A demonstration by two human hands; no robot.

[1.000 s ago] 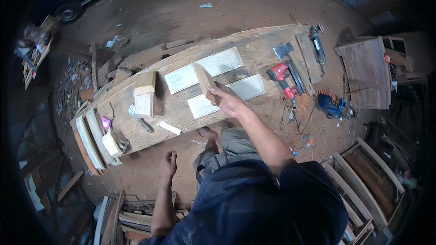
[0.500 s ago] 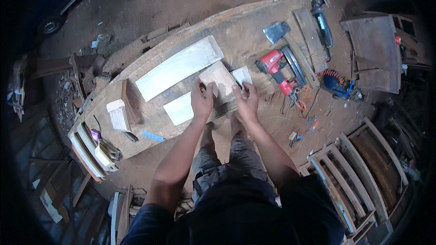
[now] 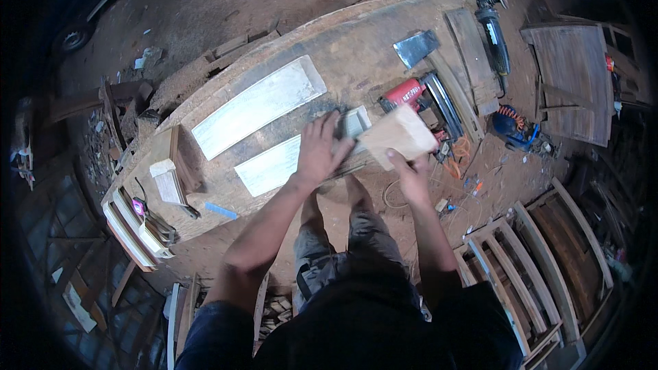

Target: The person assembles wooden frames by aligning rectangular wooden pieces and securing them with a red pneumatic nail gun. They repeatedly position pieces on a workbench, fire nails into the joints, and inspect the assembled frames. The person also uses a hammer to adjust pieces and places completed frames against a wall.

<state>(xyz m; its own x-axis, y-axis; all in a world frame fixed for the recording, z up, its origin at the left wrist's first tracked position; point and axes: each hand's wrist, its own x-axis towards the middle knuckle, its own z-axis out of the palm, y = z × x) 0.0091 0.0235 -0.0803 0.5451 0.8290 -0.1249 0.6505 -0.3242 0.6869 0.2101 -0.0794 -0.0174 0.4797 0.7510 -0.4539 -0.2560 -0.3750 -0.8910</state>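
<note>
In my right hand (image 3: pixel 413 177) is a pale wooden block (image 3: pixel 401 134), gripped at its near edge with the thumb on top and raised off the bench; motion blurs it a little. My left hand (image 3: pixel 319 145) has its fingers apart over a narrow whitish board (image 3: pixel 269 166) near the bench's front edge, and holds nothing that I can see. That hand covers part of the board, whose far end shows beyond the fingers. Farther back, a wider whitish board (image 3: pixel 259 106) lies flat on the wooden bench (image 3: pixel 356 72).
Right of the block lie a red nail gun (image 3: pixel 404 92), a dark metal blade (image 3: pixel 416 48), and an angle grinder (image 3: pixel 492 34). On the left stand a wooden corner piece (image 3: pixel 168 164) and a blue strip (image 3: pixel 221 210). Wooden frames (image 3: pixel 534 267) stand at lower right.
My right hand has lifted the wooden block off the boards and carried it right, turning it. My left hand has let go of it and now spreads over the narrow board.
</note>
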